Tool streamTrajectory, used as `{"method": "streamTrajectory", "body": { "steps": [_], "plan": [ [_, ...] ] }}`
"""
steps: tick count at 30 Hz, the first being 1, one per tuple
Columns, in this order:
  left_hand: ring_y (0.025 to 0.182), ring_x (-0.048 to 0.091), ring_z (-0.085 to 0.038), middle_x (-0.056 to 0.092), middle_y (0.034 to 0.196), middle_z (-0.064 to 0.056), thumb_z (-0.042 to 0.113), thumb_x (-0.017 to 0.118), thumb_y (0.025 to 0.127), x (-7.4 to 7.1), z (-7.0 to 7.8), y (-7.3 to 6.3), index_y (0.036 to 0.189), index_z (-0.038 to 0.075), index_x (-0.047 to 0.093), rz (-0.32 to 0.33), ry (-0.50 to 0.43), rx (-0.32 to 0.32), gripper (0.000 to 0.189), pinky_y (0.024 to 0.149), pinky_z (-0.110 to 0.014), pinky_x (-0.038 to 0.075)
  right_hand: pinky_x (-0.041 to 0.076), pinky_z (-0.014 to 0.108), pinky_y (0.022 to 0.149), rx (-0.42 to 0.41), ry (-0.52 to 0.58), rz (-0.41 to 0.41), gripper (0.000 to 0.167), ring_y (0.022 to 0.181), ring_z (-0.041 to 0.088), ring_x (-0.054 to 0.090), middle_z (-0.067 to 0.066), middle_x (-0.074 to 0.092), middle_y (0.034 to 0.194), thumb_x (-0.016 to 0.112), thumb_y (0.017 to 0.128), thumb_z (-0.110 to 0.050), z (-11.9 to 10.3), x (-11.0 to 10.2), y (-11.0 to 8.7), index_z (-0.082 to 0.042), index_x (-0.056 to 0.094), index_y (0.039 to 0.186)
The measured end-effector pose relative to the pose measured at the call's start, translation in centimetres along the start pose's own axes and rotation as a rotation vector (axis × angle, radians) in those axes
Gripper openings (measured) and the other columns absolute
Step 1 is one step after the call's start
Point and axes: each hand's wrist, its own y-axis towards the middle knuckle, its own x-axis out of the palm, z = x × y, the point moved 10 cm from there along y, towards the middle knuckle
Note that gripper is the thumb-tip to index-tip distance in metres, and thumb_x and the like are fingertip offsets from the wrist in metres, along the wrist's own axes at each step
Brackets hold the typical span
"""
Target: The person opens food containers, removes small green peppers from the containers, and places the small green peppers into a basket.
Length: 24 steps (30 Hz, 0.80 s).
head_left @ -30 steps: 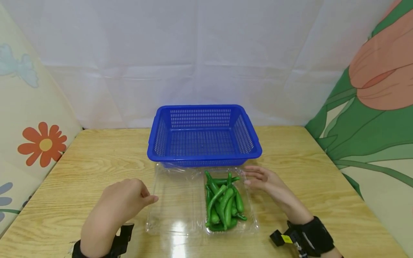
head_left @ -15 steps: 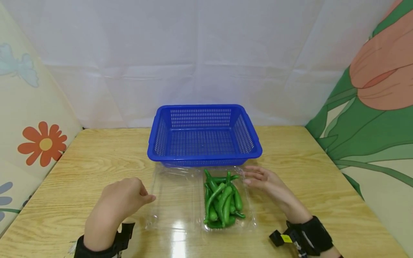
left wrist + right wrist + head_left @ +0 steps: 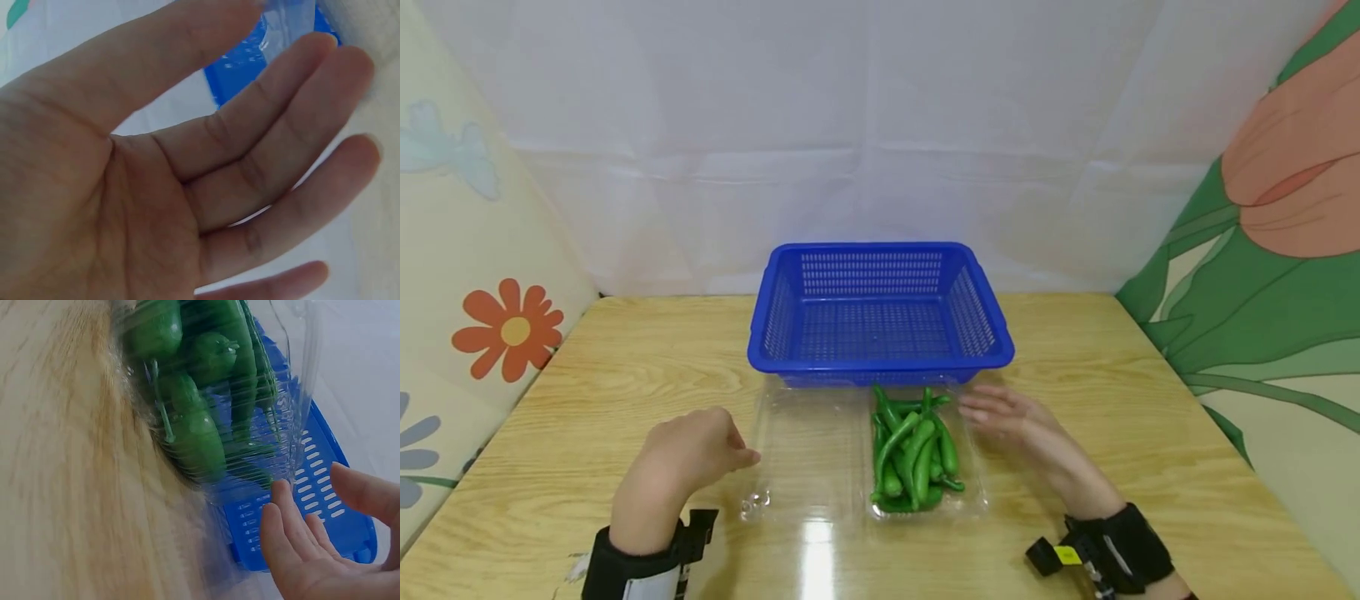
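Note:
A clear hinged plastic clamshell lies unfolded in the head view. Its lid (image 3: pixel 808 458) is on the left, its tray (image 3: pixel 973 492) on the right. Several green chili peppers (image 3: pixel 913 454) are heaped in the tray. My left hand (image 3: pixel 692 450) is at the lid's left edge; the left wrist view shows its fingers loosely extended, thumb (image 3: pixel 187 37) apart from them. My right hand (image 3: pixel 1011 421) stands at the tray's far right corner. In the right wrist view its fingers (image 3: pixel 278 540) are extended, tips close to the tray wall, thumb apart.
Right behind the clamshell stands a blue perforated plastic basket (image 3: pixel 880 365) with nothing in it. White cloth (image 3: pixel 857 150) hangs behind the wooden table (image 3: pixel 662 358). Flower-printed panels (image 3: pixel 1285 275) border both sides.
The clamshell with the peppers has shifted a little away from me, closer to the basket. My left hand has moved slightly forward; the right stays at the tray's side, its fingers slightly blurred.

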Motion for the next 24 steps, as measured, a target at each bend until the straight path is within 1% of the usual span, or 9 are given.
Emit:
{"method": "streamTrajectory", "body": {
  "steps": [3, 6, 10, 13, 14, 16, 20, 22, 24],
  "plan": [
    [0.068, 0.055, -0.016, 0.073, 0.092, -0.002, 0.030, 0.077, 0.086, 0.3, -0.2, 0.4, 0.093, 0.009, 0.079, -0.008, 0.000, -0.004, 0.022, 0.064, -0.041, 0.051, 0.044, 0.030, 0.106, 0.026, 0.082, -0.006, 0.065, 0.119, 0.015, 0.060, 0.012, 0.057, 0.134, 0.054, 0.098, 0.001, 0.7, 0.1, 0.2, 0.015, 0.015, 0.148],
    [0.070, 0.057, -0.016, 0.073, 0.090, -0.001, 0.030, 0.079, 0.084, 0.6, -0.6, 0.9, 0.092, 0.009, 0.079, -0.024, -0.008, -0.018, 0.023, 0.064, -0.041, 0.051, 0.042, 0.030, 0.108, 0.068, 0.156, -0.002, 0.065, 0.121, 0.014, 0.058, 0.007, 0.057, 0.133, 0.051, 0.100, 0.001, 1.6, -0.1, 0.4, 0.012, 0.013, 0.151],
    [0.074, 0.061, -0.017, 0.072, 0.090, -0.001, 0.033, 0.084, 0.079, 1.1, -0.9, 1.2, 0.089, 0.010, 0.078, -0.050, -0.019, -0.040, 0.026, 0.068, -0.043, 0.053, 0.040, 0.032, 0.110, 0.109, 0.186, 0.022, 0.066, 0.125, 0.014, 0.054, 0.019, 0.040, 0.149, 0.049, 0.101, 0.001, 2.7, -0.6, 0.6, 0.007, 0.011, 0.154],
    [0.072, 0.057, -0.017, 0.070, 0.085, 0.001, 0.034, 0.085, 0.077, 1.5, -1.0, 1.5, 0.087, 0.010, 0.077, -0.064, -0.030, -0.047, 0.027, 0.066, -0.040, 0.052, 0.040, 0.032, 0.109, 0.115, 0.168, 0.039, 0.066, 0.126, 0.013, 0.054, 0.023, 0.024, 0.157, 0.051, 0.100, 0.000, 3.1, -0.9, 0.7, 0.006, 0.013, 0.155],
    [0.071, 0.057, -0.017, 0.070, 0.084, 0.001, 0.033, 0.084, 0.078, 1.6, -1.0, 1.5, 0.086, 0.009, 0.076, -0.065, -0.031, -0.046, 0.027, 0.066, -0.039, 0.051, 0.041, 0.032, 0.109, 0.110, 0.164, 0.036, 0.067, 0.124, 0.012, 0.054, 0.022, 0.026, 0.156, 0.051, 0.100, 0.000, 3.1, -0.9, 0.8, 0.006, 0.013, 0.155],
    [0.068, 0.053, -0.016, 0.066, 0.077, 0.003, 0.033, 0.084, 0.078, 1.7, -1.0, 1.7, 0.082, 0.011, 0.076, -0.062, -0.027, -0.044, 0.024, 0.062, -0.036, 0.048, 0.042, 0.031, 0.108, 0.099, 0.169, 0.022, 0.066, 0.123, 0.012, 0.056, 0.019, 0.035, 0.153, 0.051, 0.101, -0.001, 3.1, -0.8, 0.9, 0.008, 0.012, 0.154],
    [0.062, 0.046, -0.014, 0.056, 0.066, 0.004, 0.031, 0.082, 0.080, 2.2, -0.9, 2.0, 0.073, 0.013, 0.073, -0.053, -0.010, -0.026, 0.021, 0.055, -0.030, 0.038, 0.044, 0.031, 0.106, 0.080, 0.170, -0.003, 0.067, 0.120, 0.012, 0.058, 0.007, 0.053, 0.139, 0.051, 0.101, -0.002, 3.0, -0.7, 1.0, 0.010, 0.011, 0.153],
    [0.060, 0.043, -0.014, 0.051, 0.063, 0.004, 0.029, 0.081, 0.081, 2.5, -0.9, 2.2, 0.070, 0.013, 0.071, -0.051, -0.001, -0.022, 0.022, 0.055, -0.029, 0.034, 0.045, 0.031, 0.105, 0.081, 0.161, -0.004, 0.067, 0.119, 0.013, 0.059, 0.005, 0.056, 0.137, 0.052, 0.101, -0.003, 3.0, -0.6, 1.0, 0.010, 0.012, 0.154],
    [0.058, 0.040, -0.014, 0.045, 0.060, 0.005, 0.027, 0.081, 0.081, 2.7, -1.0, 2.4, 0.064, 0.013, 0.065, -0.049, 0.005, -0.019, 0.027, 0.056, -0.029, 0.031, 0.045, 0.031, 0.105, 0.084, 0.139, -0.010, 0.067, 0.120, 0.013, 0.058, 0.011, 0.052, 0.143, 0.053, 0.101, -0.004, 3.0, -0.6, 1.0, 0.008, 0.014, 0.154]
  ]
}}
